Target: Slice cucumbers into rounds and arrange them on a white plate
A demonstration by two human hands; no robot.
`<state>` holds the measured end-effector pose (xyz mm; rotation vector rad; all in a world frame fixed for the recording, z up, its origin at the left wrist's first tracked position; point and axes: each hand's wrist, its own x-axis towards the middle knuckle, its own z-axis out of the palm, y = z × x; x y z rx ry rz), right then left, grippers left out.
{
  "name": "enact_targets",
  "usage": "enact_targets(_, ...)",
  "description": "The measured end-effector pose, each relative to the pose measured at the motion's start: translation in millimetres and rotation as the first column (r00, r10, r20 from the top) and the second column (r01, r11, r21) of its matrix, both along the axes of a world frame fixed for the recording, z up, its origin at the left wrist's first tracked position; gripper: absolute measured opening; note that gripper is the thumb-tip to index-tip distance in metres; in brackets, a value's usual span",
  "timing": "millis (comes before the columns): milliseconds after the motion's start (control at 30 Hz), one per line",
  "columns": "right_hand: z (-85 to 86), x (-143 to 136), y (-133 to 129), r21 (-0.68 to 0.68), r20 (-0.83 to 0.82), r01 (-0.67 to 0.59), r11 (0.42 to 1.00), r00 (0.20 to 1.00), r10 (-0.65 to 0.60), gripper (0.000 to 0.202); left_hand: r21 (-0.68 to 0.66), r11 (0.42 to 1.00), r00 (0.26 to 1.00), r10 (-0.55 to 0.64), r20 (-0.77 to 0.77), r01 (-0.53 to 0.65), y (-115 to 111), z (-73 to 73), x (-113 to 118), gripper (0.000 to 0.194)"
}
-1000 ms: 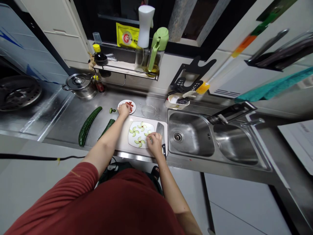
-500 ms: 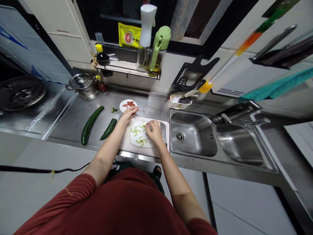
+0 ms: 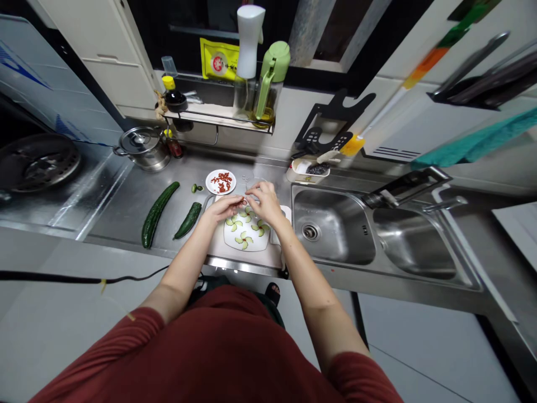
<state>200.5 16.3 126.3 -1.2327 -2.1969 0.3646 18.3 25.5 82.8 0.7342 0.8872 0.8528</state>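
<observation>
My left hand (image 3: 227, 207) and my right hand (image 3: 265, 202) meet over the far edge of a white plate (image 3: 232, 242). Their fingertips nearly touch, the left fingers closed around something small and reddish. The right fingers are bent together; what they hold, if anything, is too small to make out. On the plate lie pale green cucumber slices (image 3: 244, 240) in pinwheel shapes. The plate rests on a light cutting board (image 3: 216, 246). Behind my left hand stands a small white dish (image 3: 208, 183) with red pieces (image 3: 223, 180).
Two cucumbers, one long (image 3: 157, 217) and one shorter (image 3: 187, 220), lie at the left. Beyond them is a lidded pot (image 3: 145, 148). A sink (image 3: 335, 224) adjoins the board on the right. A shelf (image 3: 218, 115) with bottles hangs above the counter.
My left hand has moved from the small dish to the plate's far edge. My right hand has moved up and away from the slices, uncovering the pinwheel on the right.
</observation>
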Motion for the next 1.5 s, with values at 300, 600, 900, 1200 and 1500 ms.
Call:
enact_targets(300,-12.4,-4.4,-3.8,-0.023,0.054,-0.059,0.998,0.997,0.06,0.009,0.012,0.991,0.986,-0.132,-0.102,0.134,-0.2,-11.4,-8.8,0.032)
enact_targets(600,-48.6,-17.7,-19.1,-0.106,-0.006,0.011,0.994,1.0,-0.012,0.013,0.232,0.966,0.917,0.192,-0.35,-0.114,-5.3,-32.4,-10.4,0.022)
enact_targets(900,-102.1,-33.4,-41.8,-0.197,0.088,0.137,0.971,0.989,-0.122,0.012,0.465,0.881,0.552,0.434,-0.712,-0.092,-19.1,-83.2,-27.8,0.022)
enact_targets(1200,-116.3,-45.2,-49.4,-0.221,0.205,0.209,0.953,0.965,-0.164,0.018,0.371,0.929,0.49,0.323,-0.809,0.0,-39.7,-101.1,-26.7,0.049)
enact_targets(1500,-123.2,-50.8,-49.6,-0.204,0.251,0.244,0.948,0.949,-0.191,0.02,0.305,0.95,0.407,0.252,-0.878,0.07,-46.3,-97.7,-21.0,0.059)
